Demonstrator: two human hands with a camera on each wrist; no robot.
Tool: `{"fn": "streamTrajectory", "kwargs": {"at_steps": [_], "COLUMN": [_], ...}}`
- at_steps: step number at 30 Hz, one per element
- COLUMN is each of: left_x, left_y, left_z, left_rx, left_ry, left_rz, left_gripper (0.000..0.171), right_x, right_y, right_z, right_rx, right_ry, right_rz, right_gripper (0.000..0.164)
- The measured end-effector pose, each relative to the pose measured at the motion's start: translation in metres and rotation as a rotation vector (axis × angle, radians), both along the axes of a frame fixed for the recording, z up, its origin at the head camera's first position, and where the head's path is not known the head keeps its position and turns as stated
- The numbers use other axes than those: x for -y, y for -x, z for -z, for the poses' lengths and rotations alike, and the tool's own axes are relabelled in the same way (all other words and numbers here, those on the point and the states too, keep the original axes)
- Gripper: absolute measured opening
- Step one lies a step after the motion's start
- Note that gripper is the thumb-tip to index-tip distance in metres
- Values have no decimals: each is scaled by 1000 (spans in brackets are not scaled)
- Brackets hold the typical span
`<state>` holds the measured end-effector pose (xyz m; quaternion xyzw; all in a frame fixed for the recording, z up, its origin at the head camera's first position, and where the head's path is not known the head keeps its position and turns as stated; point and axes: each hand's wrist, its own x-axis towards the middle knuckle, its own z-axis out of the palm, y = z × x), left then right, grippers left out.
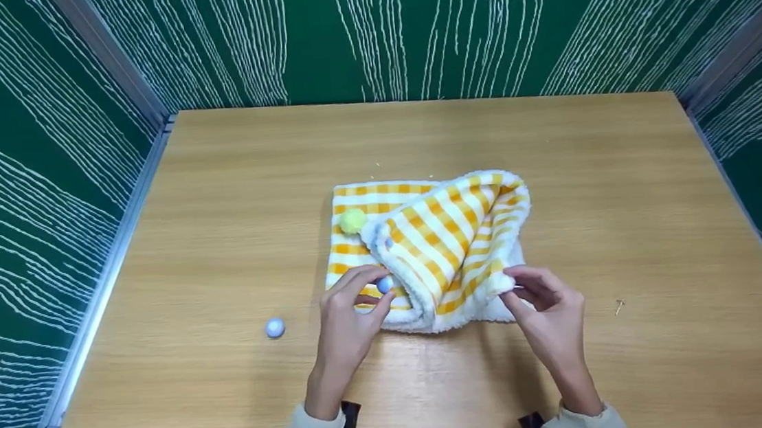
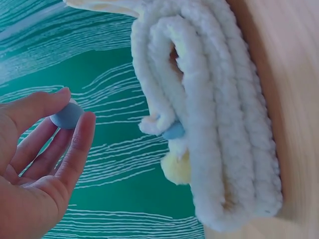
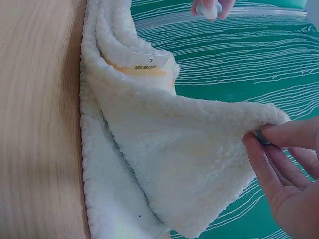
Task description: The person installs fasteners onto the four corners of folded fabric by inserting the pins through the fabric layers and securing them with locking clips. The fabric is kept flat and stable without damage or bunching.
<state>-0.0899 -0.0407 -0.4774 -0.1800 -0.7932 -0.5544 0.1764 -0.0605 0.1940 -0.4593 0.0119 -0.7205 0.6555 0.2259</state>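
A fleece-edged blanket [image 1: 438, 236] in yellow-and-white check lies folded on the table, its near right corner lifted. Between thumb and fingers, my left hand [image 1: 352, 313] pinches a small round blue piece [image 2: 67, 116], held just off the cloth's near left side. My right hand [image 1: 551, 309] pinches the lifted corner, and a small grey-blue piece [image 3: 262, 137] shows between its fingers against the fleece. Another blue piece [image 2: 174, 130] sits at the fold's edge, near the yellow-green pompom [image 1: 353, 221]. A loose light-blue round piece [image 1: 275, 328] lies left of my left hand.
A small pin-like thing [image 1: 620, 305] lies on the wooden table [image 1: 664, 217] to the right. Green panels [image 1: 310, 34] with white lines enclose the back and sides. A white tag [image 3: 149, 60] hangs from the fleece.
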Motion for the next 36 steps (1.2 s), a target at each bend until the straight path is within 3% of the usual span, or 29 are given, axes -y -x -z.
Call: {"fn": "streamTrajectory", "kwargs": {"at_steps": [13,23,36], "left_x": [-23,-38,-62], "left_y": [5,6,9], "left_z": [-10,-13,-12], "left_rx": [4,8,7], "left_ry": [-22,-25,9], "left_rz": [61,104,167], "left_gripper": [27,26,25], "right_x": [0,3,3], "right_y": [-1,2,2], "right_z": [-2,-1,-2], "right_rx": [0,-90,-2], "right_ry": [-44,-52,-54], "right_rz": [8,-6,-19], "right_gripper": [21,22,25]}}
